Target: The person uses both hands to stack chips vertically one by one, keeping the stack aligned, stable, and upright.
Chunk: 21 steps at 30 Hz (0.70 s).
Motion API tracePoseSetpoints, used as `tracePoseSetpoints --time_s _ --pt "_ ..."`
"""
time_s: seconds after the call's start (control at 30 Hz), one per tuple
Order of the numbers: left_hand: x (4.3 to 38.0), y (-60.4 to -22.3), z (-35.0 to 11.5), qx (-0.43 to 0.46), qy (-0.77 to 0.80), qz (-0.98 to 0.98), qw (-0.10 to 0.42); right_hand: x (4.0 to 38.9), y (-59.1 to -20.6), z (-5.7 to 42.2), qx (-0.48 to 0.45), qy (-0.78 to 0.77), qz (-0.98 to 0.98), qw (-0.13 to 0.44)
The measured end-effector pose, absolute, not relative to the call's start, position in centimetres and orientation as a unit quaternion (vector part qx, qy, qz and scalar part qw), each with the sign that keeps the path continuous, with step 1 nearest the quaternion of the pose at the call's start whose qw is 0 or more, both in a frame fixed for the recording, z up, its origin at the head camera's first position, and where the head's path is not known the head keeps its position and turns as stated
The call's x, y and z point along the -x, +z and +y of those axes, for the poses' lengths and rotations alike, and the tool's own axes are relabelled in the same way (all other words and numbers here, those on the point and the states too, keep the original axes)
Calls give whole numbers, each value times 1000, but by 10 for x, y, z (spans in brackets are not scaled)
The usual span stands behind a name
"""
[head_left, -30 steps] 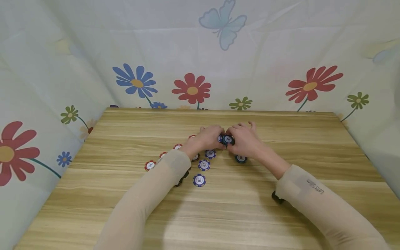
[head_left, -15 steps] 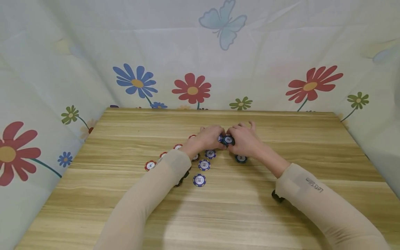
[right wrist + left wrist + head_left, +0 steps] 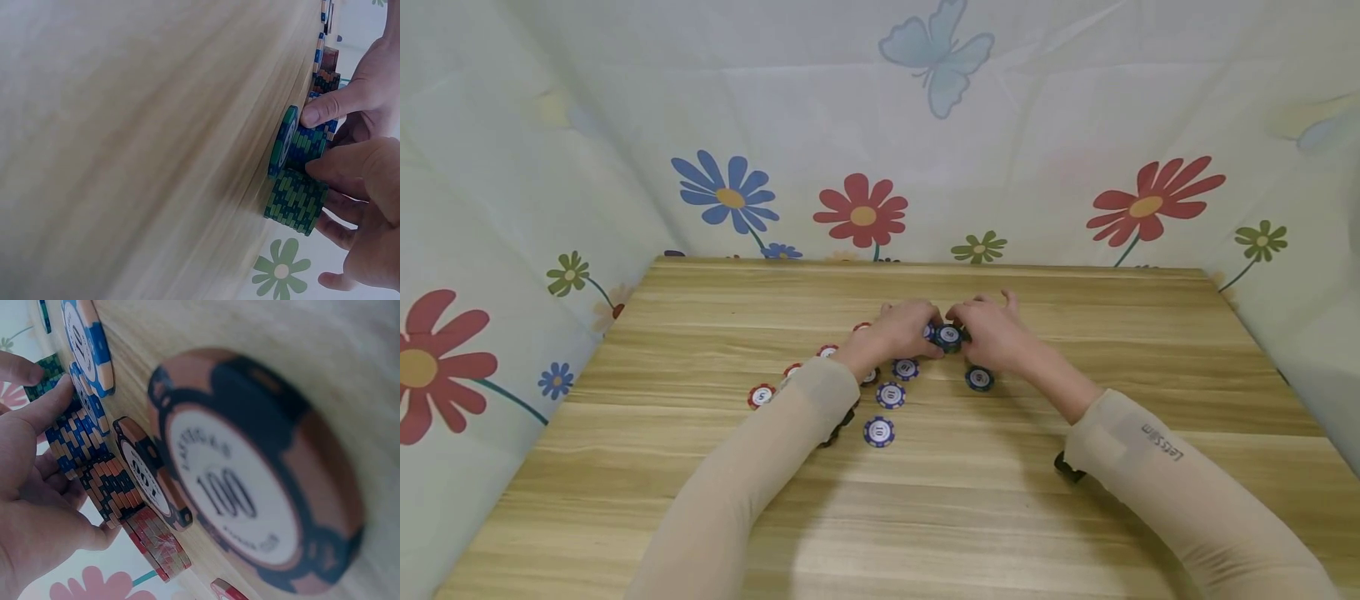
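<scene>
Several stacks of poker chips stand in a touching row, partly hidden by my hands in the head view. My left hand (image 3: pixel 898 332) curls round the row, its thumb in front and fingers behind the blue stack (image 3: pixel 72 440) and the orange-and-black stack (image 3: pixel 109 490). That thumb touches a green-and-blue stack (image 3: pixel 304 150), topped by a chip marked 50 (image 3: pixel 949 335). At the row's right end, my right hand (image 3: pixel 992 333) holds a green stack (image 3: pixel 295 201) between curled fingers. A loose green chip (image 3: pixel 979 378) lies nearby.
Loose blue chips marked 10 (image 3: pixel 879 432) lie in a line before the row. Red chips (image 3: pixel 762 395) lie to the left, partly under the left forearm. An orange-and-black chip marked 100 (image 3: pixel 231 494) lies flat near the left wrist. A flowered cloth (image 3: pixel 1030 125) hangs behind the table (image 3: pixel 970 517).
My right hand has shifted slightly to the right, uncovering more of the 50 chip on top of its stack. The left hand and the loose chips stay in place.
</scene>
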State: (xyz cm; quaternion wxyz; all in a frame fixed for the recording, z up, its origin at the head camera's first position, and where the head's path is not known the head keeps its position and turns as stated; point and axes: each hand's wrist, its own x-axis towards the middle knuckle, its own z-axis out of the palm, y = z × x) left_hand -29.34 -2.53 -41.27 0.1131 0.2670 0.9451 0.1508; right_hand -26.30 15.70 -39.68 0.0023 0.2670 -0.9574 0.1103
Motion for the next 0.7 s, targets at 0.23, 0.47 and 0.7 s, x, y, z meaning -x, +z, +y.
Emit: tracePoseSetpoints --time_s 0.23,0.47,0.7 --pt "294 -415 -26 -267 151 945 114 262 -398 157 -265 115 -957 4" --pt "294 -415 -25 -266 153 945 116 260 -398 158 -266 123 -956 2" --pt "293 -414 -26 -271 148 944 114 257 -397 162 -271 124 -955 -3"
